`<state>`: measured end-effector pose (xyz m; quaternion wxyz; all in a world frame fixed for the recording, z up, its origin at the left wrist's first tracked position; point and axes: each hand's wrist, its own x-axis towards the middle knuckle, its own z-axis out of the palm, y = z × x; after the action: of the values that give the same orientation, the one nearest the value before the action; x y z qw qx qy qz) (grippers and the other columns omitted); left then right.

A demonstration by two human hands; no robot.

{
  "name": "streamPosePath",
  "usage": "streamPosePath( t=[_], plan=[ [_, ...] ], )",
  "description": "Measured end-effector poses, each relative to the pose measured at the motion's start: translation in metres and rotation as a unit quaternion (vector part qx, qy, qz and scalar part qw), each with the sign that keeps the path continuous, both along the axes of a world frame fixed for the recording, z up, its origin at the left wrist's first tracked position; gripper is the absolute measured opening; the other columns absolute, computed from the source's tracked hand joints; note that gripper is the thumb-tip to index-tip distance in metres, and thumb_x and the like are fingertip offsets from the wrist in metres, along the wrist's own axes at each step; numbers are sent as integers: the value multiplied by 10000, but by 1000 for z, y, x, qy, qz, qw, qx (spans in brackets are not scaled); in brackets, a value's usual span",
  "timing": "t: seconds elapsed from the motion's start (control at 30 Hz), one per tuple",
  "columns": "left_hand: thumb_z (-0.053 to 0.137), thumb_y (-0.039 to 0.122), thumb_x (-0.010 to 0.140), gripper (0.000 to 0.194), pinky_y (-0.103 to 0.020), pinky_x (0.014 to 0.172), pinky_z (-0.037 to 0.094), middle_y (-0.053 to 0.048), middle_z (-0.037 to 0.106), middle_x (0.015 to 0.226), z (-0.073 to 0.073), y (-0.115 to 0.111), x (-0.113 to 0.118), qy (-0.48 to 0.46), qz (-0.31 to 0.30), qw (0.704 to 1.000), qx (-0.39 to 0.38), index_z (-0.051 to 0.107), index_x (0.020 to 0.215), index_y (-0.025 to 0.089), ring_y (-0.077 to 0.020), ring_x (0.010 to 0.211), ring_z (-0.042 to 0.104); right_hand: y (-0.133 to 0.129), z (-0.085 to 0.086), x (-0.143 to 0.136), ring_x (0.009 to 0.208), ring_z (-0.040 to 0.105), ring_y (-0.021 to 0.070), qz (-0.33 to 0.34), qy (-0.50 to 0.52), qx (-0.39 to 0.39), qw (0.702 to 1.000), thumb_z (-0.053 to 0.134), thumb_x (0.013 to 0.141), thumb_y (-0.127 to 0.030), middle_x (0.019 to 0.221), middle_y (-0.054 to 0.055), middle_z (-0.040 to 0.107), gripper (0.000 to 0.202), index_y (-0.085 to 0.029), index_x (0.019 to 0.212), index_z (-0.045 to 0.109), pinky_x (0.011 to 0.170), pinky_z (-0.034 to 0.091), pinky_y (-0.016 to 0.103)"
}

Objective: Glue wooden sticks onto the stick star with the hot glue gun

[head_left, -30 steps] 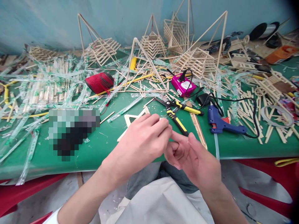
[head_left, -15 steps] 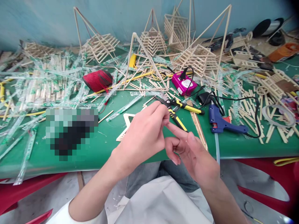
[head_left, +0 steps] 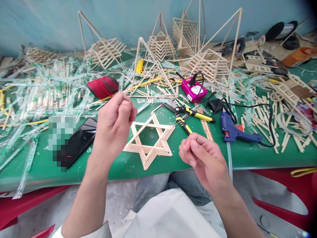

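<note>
My left hand (head_left: 115, 124) is raised over the table with its fingers curled into a loose fist, and nothing shows in it. To its right, my right hand (head_left: 204, 157) has its fingers curled with the thumb against them; whether something small is between them cannot be made out. A layered wooden star (head_left: 162, 145) lies on the green table between the two hands, touched by neither. Black and yellow pliers (head_left: 183, 124) lie just beyond my right hand. A black phone (head_left: 80, 140) is left of my left wrist.
A blue glue gun (head_left: 232, 129) stands at the right, near a magenta power adapter (head_left: 194, 89). Red thread (head_left: 103, 87) lies behind my left hand. Loose sticks (head_left: 262, 122), plastic wrappers and stick frames (head_left: 106, 51) cover the back and sides.
My hands were touching at the fingers and have come apart. My left hand moved left and up, uncovering the star. My right hand's fingers have curled in.
</note>
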<state>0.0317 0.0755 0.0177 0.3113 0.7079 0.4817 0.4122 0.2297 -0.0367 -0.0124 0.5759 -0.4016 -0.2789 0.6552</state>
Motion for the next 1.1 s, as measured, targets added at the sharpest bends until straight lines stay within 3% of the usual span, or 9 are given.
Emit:
streamPosePath(
  t=[0.13,0.27,0.33,0.4,0.43,0.53,0.73,0.83,1.1],
  plan=[
    [520,336,1012,511,-316,482,271,34,434,480,-4,7,-20,82,52,994,46,486,524,187,-75,463,361,0,0,2,485,317,75,5,-23,28,999,587,975,-360,488,-43,361,462,-175,564,486,484,211,260],
    [526,382,1014,560,-323,468,190,45,317,459,-19,11,-46,109,119,987,17,454,495,184,-63,439,254,1,0,5,434,272,67,-12,-59,58,997,544,1011,-392,414,-54,284,579,-175,499,383,473,186,267],
    [571,374,992,393,-307,479,243,52,418,565,-30,14,-58,116,154,981,14,555,639,202,-64,481,338,3,-2,5,441,313,74,-32,-75,66,995,548,1012,-397,426,-47,321,564,-176,508,428,476,211,268],
    [656,329,935,101,-297,520,355,50,556,764,-38,13,-66,105,166,980,32,643,947,230,-76,574,484,7,-3,3,494,407,91,-38,-90,69,993,613,981,-376,512,-26,440,440,-174,593,571,486,262,264],
    [683,302,912,186,-302,563,410,38,591,860,-39,11,-67,103,162,980,50,634,1081,241,-90,639,542,8,-4,1,529,450,99,-37,-91,70,993,659,955,-360,575,-14,496,350,-174,658,637,492,290,262],
    [673,241,920,168,-334,693,493,1,623,950,-30,-4,-56,111,100,981,121,673,1088,248,-133,790,607,14,-3,-7,562,478,100,-27,-53,76,995,752,887,-333,648,-12,545,199,-188,761,703,501,323,252],
    [711,122,902,165,-264,709,547,-9,668,924,5,-47,3,-12,-99,989,105,729,1022,234,-120,808,642,25,2,-17,403,251,63,125,158,62,978,722,825,-640,452,-97,270,615,-202,557,382,415,248,221],
    [747,137,886,179,-217,717,560,-18,684,950,10,-55,27,-29,-170,982,80,734,1054,197,-99,813,662,23,0,-20,379,178,48,145,181,42,972,704,837,-650,450,-104,235,657,-203,551,317,390,198,217],
    [732,155,895,104,-208,707,559,11,724,874,16,-57,48,-59,-184,980,40,767,885,252,-107,782,685,17,2,-20,382,174,40,170,149,-5,974,734,780,-688,442,-101,228,706,-210,527,280,399,173,217]
  ],
)
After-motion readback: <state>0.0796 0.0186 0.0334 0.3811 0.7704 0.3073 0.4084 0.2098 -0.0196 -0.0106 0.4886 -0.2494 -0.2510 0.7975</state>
